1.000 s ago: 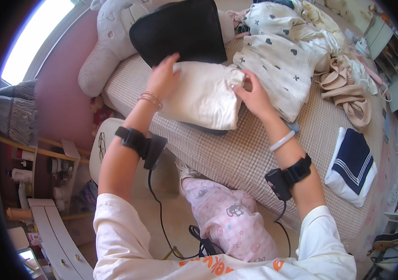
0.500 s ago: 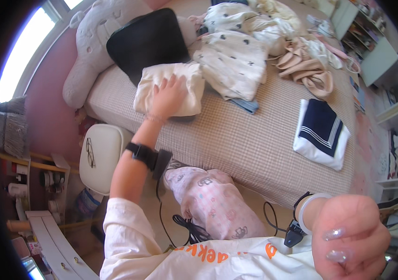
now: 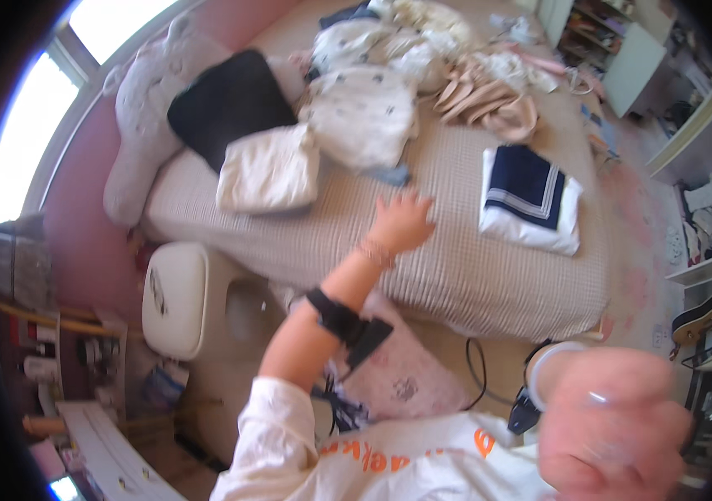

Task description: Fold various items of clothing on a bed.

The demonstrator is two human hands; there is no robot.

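Fingers spread, my left hand point(image 3: 403, 222) reaches over the bed, holding nothing. Left of it lies a folded cream garment point(image 3: 268, 169), partly over a black flat square piece point(image 3: 235, 108). Beyond my hand is a white patterned garment point(image 3: 360, 117), with a bit of blue cloth point(image 3: 389, 174) under its near edge. A folded white top with a navy striped collar point(image 3: 531, 196) lies to the right of the hand. My right hand point(image 3: 615, 422) is raised close at the lower right, closed in a fist and blurred, with nothing showing in it.
A pile of pale clothes point(image 3: 423, 50) and a crumpled beige-pink garment point(image 3: 489, 100) sit farther back on the bed point(image 3: 456, 280). A long grey plush toy point(image 3: 143, 125) lines its left side. Glasses rest on a cream stool point(image 3: 176, 301). Black cables hang near my lap.
My left hand has left the folded cream garment and moved right and nearer, fingers spreading. The garment stays beside the black piece. My right hand remains a fist, and the whole view has shifted.
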